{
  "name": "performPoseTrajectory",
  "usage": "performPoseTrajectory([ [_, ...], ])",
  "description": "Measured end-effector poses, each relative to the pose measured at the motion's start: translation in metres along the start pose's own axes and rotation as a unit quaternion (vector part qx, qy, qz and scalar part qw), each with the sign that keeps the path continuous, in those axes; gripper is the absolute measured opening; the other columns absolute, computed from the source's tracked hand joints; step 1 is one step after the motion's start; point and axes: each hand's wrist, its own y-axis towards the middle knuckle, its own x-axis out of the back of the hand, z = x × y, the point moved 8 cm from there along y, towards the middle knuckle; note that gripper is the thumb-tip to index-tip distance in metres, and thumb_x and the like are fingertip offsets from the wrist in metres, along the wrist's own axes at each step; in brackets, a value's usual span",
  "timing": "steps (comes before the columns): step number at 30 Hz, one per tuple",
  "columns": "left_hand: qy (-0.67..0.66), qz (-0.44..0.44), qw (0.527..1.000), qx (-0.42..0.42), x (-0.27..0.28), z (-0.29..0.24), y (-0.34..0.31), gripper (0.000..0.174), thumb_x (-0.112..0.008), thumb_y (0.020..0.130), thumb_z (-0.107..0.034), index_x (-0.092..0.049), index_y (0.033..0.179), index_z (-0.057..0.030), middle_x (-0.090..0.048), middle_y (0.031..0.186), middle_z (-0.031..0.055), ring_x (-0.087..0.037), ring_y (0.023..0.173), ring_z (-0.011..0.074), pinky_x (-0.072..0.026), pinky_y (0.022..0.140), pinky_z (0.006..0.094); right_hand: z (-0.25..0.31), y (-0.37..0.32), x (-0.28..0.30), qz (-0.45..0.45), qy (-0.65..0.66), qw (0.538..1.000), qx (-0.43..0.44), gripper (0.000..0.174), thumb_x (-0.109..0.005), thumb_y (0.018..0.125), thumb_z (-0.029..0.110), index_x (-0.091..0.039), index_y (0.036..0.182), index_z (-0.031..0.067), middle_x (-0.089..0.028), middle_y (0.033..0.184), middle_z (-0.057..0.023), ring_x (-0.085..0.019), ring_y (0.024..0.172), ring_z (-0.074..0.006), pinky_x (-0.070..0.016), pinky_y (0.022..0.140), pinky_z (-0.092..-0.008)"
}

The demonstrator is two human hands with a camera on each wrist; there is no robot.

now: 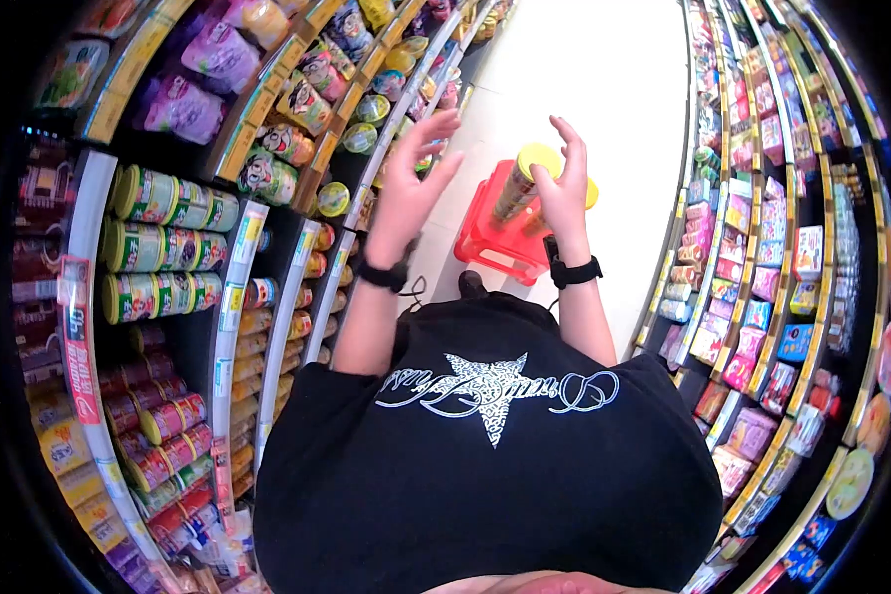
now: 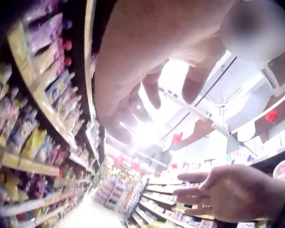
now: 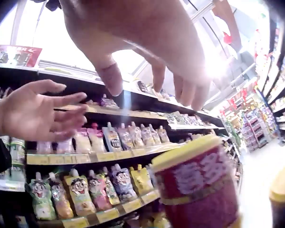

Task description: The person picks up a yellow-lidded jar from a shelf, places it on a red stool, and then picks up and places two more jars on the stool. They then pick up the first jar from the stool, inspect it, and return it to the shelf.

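White floor [image 1: 629, 129] is stretching open between long shelf edges [image 1: 230, 302]; cylindrical, yellow-lidded canisters [image 1: 516, 192] are standing on a red plastic stool [image 1: 481, 240], the left hand [image 1: 417, 186] and right hand [image 1: 567, 198] hovering empty, fingers parted.

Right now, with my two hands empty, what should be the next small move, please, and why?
Probably lower the right hand toward the yellow-lidded can. Its fingers hold nothing, and the right wrist view shows that can below it, with a gap between them. The left hand also looks empty, but farther from the can.
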Motion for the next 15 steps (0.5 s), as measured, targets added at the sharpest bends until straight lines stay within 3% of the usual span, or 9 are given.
performPoseTrajectory([
  [1, 0.007, -0.033, 0.999, -0.03, 0.019, -0.037, -0.006, 0.042, -0.063, 0.081, -0.004, -0.058, 0.123, -0.0068, -0.061, 0.112, 0.0076, -0.058, 0.107, 0.0184, -0.0432, 0.093, 0.0324, 0.014, 0.002, -0.002, -0.016, 0.023, 1.0, 0.011, 0.054, -0.054, 0.071, 0.002, -0.05, 0.125, 0.0057, -0.048, 0.13, -0.0158, -0.044, 0.126, -0.031, -0.035, 0.106, -0.0398],
  [3, 0.069, -0.066, 0.99, -0.105, 0.056, -0.106, -0.031, 0.036, -0.062, 0.075, -0.001, -0.061, 0.111, 0.0004, -0.061, 0.104, 0.012, -0.059, 0.098, 0.0214, -0.0435, 0.089, 0.0322, 0.035, 0.008, -0.015, -0.003, 0.059, 0.998, 0.023, 0.051, -0.054, 0.072, 0.001, -0.052, 0.123, 0.0065, -0.051, 0.127, -0.0133, -0.046, 0.122, -0.0284, -0.0374, 0.101, -0.0377],
  [5, 0.096, -0.079, 0.961, -0.245, 0.092, -0.16, -0.068, 0.037, -0.065, 0.069, -0.019, -0.062, 0.101, 0.0007, -0.061, 0.1, 0.016, -0.057, 0.089, 0.0263, -0.045, 0.08, 0.0359, 0.052, 0.011, -0.037, 0.025, 0.098, 0.994, 0.038, 0.048, -0.053, 0.072, 0.0, -0.055, 0.12, 0.0069, -0.054, 0.123, -0.0114, -0.049, 0.117, -0.0261, -0.0395, 0.097, -0.0357],
  [6, 0.121, -0.061, 0.931, -0.339, 0.104, -0.189, -0.088, 0.04, -0.063, 0.072, -0.028, -0.061, 0.1, -0.0001, -0.061, 0.098, 0.0169, -0.056, 0.084, 0.0284, -0.0464, 0.073, 0.0385, 0.058, 0.011, -0.051, 0.045, 0.119, 0.991, 0.046, 0.047, -0.053, 0.072, 0.0, -0.056, 0.118, 0.0068, -0.055, 0.121, -0.0107, -0.051, 0.114, -0.0251, -0.0404, 0.094, -0.0346],
  [8, 0.163, -0.055, 0.903, -0.393, 0.131, -0.233, -0.137, 0.041, -0.066, 0.077, -0.047, -0.061, 0.105, -0.018, -0.053, 0.082, 0.0071, -0.05, 0.074, 0.0258, -0.0411, 0.059, 0.0409, 0.071, 0.01, -0.081, 0.086, 0.151, 0.983, 0.065, 0.043, -0.053, 0.072, 0.0, -0.058, 0.114, 0.0063, -0.057, 0.117, -0.0098, -0.053, 0.11, -0.0237, -0.0418, 0.09, -0.0332],
  [11, 0.228, -0.14, 0.866, -0.423, 0.148, -0.29, -0.217, 0.035, -0.06, 0.074, -0.07, -0.06, 0.103, -0.0516, -0.042, 0.085, -0.0099, -0.041, 0.075, 0.0139, -0.0296, 0.064, 0.0337, 0.096, -0.002, -0.131, 0.145, 0.189, 0.966, 0.096, 0.038, -0.053, 0.071, -0.001, -0.061, 0.108, 0.0047, -0.06, 0.109, -0.0095, -0.056, 0.103, -0.0228, -0.0438, 0.084, -0.0319],
  [12, 0.231, -0.158, 0.861, -0.424, 0.141, -0.305, -0.224, 0.03, -0.067, 0.074, -0.062, -0.06, 0.1, -0.0505, -0.043, 0.081, -0.0124, -0.043, 0.07, 0.0109, -0.0297, 0.059, 0.0311, 0.106, -0.01, -0.15, 0.179, 0.208, 0.956, 0.106, 0.038, -0.053, 0.071, 0.0, -0.061, 0.107, 0.0045, -0.06, 0.108, -0.0098, -0.056, 0.101, -0.0232, -0.0441, 0.084, -0.0318],
  [14, 0.221, -0.067, 0.865, -0.446, 0.118, -0.325, -0.209, 0.048, -0.063, 0.086, -0.036, -0.044, 0.13, -0.0305, -0.039, 0.08, -0.0061, -0.037, 0.061, 0.0105, -0.0257, 0.056, 0.0297, 0.126, -0.028, -0.185, 0.239, 0.246, 0.932, 0.12, 0.037, -0.054, 0.071, 0.0, -0.061, 0.106, 0.0041, -0.06, 0.106, -0.0105, -0.057, 0.099, -0.0241, -0.0446, 0.083, -0.0315],
  [15, 0.227, -0.087, 0.862, -0.444, 0.122, -0.33, -0.215, 0.042, -0.063, 0.085, -0.035, -0.046, 0.123, -0.028, -0.041, 0.081, -0.0075, -0.038, 0.061, 0.0091, -0.0269, 0.055, 0.028, 0.139, -0.04, -0.205, 0.273, 0.252, 0.918, 0.141, 0.036, -0.054, 0.071, 0.0, -0.061, 0.105, 0.0038, -0.06, 0.104, -0.0113, -0.057, 0.097, -0.025, -0.0451, 0.083, -0.0318],
])
